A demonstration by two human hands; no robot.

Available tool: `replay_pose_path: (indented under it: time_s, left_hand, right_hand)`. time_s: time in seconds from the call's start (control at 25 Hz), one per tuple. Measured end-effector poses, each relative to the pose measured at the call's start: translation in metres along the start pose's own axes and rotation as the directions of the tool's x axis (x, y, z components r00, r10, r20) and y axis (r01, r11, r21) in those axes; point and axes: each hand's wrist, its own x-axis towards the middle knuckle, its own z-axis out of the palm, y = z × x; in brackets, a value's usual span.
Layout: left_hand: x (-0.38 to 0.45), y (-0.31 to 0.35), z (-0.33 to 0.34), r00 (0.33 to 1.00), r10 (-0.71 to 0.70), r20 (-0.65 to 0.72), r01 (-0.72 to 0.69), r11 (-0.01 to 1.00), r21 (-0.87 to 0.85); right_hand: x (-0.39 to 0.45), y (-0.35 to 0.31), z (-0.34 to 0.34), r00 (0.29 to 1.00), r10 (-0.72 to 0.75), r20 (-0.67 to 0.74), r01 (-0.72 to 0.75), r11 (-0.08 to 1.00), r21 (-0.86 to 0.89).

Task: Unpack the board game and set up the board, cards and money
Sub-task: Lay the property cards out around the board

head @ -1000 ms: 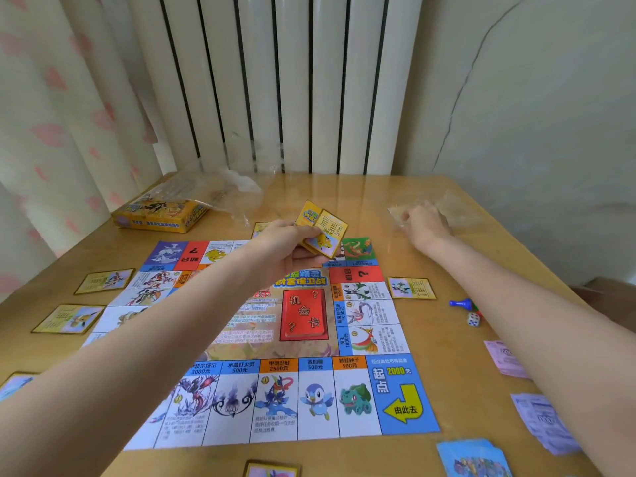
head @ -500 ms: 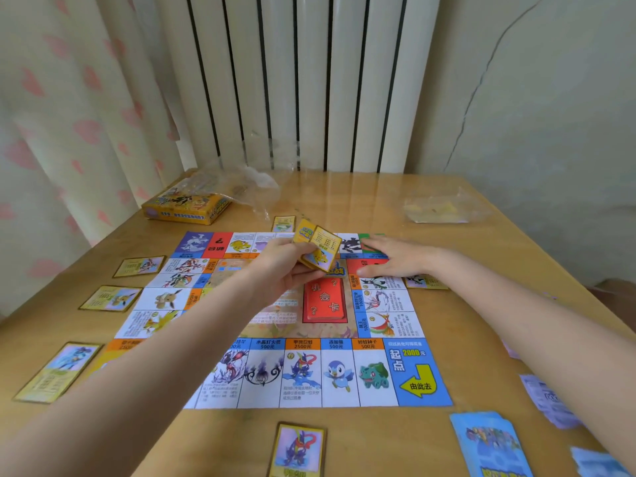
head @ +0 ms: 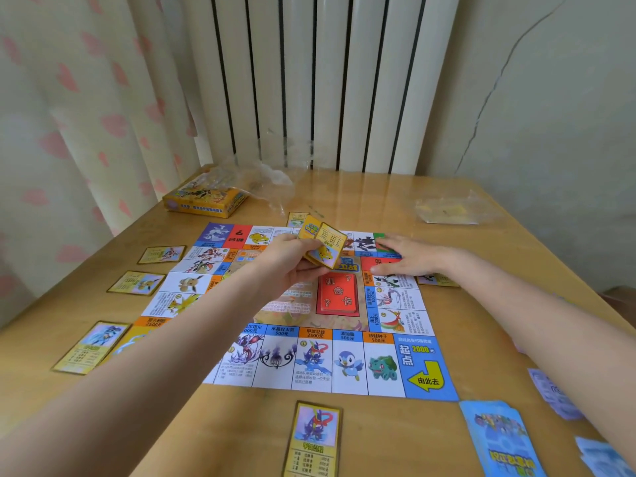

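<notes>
Board: game board [head: 309, 339] lies flat mid-table, red card stack [head: 339, 296] at its centre.
Hands: left hand [head: 292, 266] pinches a small fan of yellow cards [head: 323, 247]; right hand [head: 406, 258] lies flat, fingers spread, on the board's far right corner.
Around: yellow cards ring the board — one at the near edge [head: 315, 438]; blue deck [head: 499, 438] and paper money [head: 554, 394] on the right.
Containers: game box [head: 206, 197] far left (contents hidden under crumpled plastic).

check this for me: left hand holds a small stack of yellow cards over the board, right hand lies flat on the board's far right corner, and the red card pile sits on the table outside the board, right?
One thing is off: the head view shows the red card pile in the middle of the board, not outside it. The rest holds: the left hand holds yellow cards over the board, and the right hand lies flat at its far right corner.
</notes>
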Motion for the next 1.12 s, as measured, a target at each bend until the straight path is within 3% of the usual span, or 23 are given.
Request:
replay_pose_path:
  time_s: [0.12, 0.24, 0.48, 0.64, 0.88, 1.12]
  left_hand:
    - [-0.004, 0.006, -0.016, 0.999, 0.037, -0.029, -0.037, 0.999, -0.008]
    - [-0.011, 0.011, -0.049, 0.99, 0.055, -0.131, -0.06, 0.998, -0.029]
    - [-0.034, 0.023, -0.136, 0.915, 0.127, -0.382, -0.175, 0.98, -0.093]
    - [-0.049, 0.021, -0.19, 0.838, 0.094, -0.538, -0.128, 0.991, -0.027]
    - [-0.053, 0.017, -0.208, 0.856, 0.047, -0.514, -0.043, 0.999, 0.019]
    - [-0.051, 0.014, -0.206, 0.879, 0.001, -0.478, -0.007, 1.0, -0.011]
  right_hand:
    - [-0.002, -0.017, -0.012, 0.989, -0.024, -0.144, 0.033, 0.998, 0.057]
    - [0.004, -0.06, -0.02, 0.962, -0.165, -0.217, 0.164, 0.986, -0.021]
    - [0.058, -0.183, 0.008, 0.908, -0.394, -0.142, 0.391, 0.919, -0.048]
    - [0.08, -0.253, 0.029, 0.853, -0.518, -0.056, 0.516, 0.855, -0.054]
    - [0.094, -0.271, 0.042, 0.866, -0.491, 0.091, 0.499, 0.842, -0.205]
    - [0.098, -0.269, 0.044, 0.891, -0.454, 0.034, 0.451, 0.87, -0.202]
